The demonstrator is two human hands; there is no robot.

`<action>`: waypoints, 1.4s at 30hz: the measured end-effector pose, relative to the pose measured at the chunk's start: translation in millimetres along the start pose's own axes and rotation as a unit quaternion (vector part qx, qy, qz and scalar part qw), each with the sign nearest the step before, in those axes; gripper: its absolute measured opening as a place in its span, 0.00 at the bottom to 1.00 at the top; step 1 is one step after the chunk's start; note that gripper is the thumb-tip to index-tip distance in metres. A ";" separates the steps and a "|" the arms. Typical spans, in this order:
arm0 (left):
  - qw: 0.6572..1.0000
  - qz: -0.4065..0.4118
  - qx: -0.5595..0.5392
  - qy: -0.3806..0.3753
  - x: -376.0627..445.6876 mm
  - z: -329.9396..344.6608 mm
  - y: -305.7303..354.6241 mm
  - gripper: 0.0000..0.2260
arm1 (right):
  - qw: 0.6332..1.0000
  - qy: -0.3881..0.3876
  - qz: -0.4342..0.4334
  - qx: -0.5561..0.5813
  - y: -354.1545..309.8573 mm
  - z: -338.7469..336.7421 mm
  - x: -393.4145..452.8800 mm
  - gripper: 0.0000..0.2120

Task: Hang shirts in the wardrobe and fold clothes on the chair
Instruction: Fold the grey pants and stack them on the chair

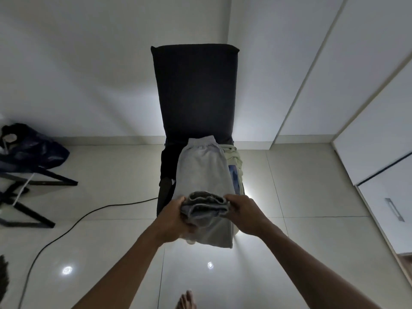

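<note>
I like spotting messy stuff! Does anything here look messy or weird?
A little. A black cable snakes loose across the shiny tiled floor, and a pale cream garment lies crumpled under the grey fabric shorts on the dark upholstered chair.

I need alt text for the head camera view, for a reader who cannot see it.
Two hands, left hand and right hand, grip the bunched near end of grey shorts lying on a dark chair. A pale garment lies beside them; a black cable crosses the tiled floor.

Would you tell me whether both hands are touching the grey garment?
Touching: the head view shows the left hand and right hand gripping the grey garment's bunched end.
</note>
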State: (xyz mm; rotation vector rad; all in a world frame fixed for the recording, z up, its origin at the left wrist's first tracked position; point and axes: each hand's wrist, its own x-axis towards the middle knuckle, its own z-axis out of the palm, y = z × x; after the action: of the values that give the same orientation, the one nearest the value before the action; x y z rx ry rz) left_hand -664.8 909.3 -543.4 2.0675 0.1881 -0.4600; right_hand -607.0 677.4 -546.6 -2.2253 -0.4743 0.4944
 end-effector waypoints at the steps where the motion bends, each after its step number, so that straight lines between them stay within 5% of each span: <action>1: 0.998 0.023 0.043 0.031 21.8 -7.5 -6.8 0.15 | 1.000 0.000 0.004 0.001 1.5 -1.3 16.5 0.08; 5: 0.989 0.052 0.089 0.103 100.8 -33.8 -22.9 0.22 | 0.996 0.008 0.050 0.070 10.5 -7.8 85.8 0.13; 9: 0.993 0.055 -0.035 0.103 147.1 -45.1 -16.7 0.24 | 0.988 0.028 0.091 0.121 22.6 -7.2 141.9 0.25; 19: 0.979 -0.053 -0.100 0.172 294.5 -60.4 -27.7 0.17 | 0.971 0.063 0.154 0.174 56.2 -11.9 290.7 0.17; 28: 0.974 -0.097 -0.062 0.195 412.6 -50.8 -65.4 0.18 | 0.967 0.051 0.207 0.139 133.4 3.5 404.6 0.23; 36: 0.967 -0.167 -0.047 0.188 445.1 -43.6 -88.7 0.17 | 0.966 0.038 0.230 0.117 171.5 24.8 435.7 0.24; 42: 0.958 -0.189 0.000 0.216 395.4 -40.8 -93.3 0.23 | 0.951 0.062 0.251 0.168 165.9 25.0 388.4 0.21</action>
State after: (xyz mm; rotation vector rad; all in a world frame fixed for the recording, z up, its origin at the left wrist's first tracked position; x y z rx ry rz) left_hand -321.8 971.5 -755.9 2.1127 0.8531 -0.2255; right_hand -258.7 778.1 -764.7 -2.0135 0.2432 0.6383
